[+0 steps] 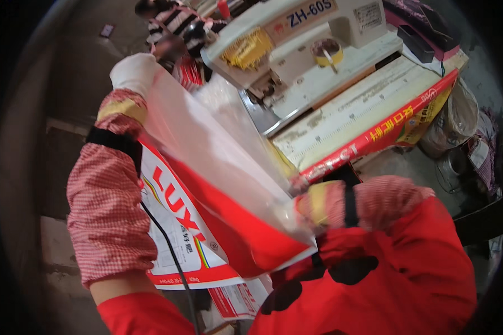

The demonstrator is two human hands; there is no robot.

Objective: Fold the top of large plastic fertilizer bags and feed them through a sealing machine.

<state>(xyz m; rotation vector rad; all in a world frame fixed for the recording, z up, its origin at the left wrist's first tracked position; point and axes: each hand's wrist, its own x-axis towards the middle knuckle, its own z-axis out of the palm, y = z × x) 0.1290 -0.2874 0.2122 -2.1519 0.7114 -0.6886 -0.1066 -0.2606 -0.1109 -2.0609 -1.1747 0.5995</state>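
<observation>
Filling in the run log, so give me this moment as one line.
left hand: gloved, holds top of clear liner | right hand: mostly hidden inside red-and-white sack | sewing machine behind

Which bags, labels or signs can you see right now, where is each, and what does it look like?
Bag: held open between left hand and right hand; red and white, clear liner inside.
Nameplate: on the sewing machine's arm, top centre; tan strip, blue print.
Sticker: right of the nameplate; small, white.
Flat bag: on the table edge, right; long, red and yellow.
</observation>
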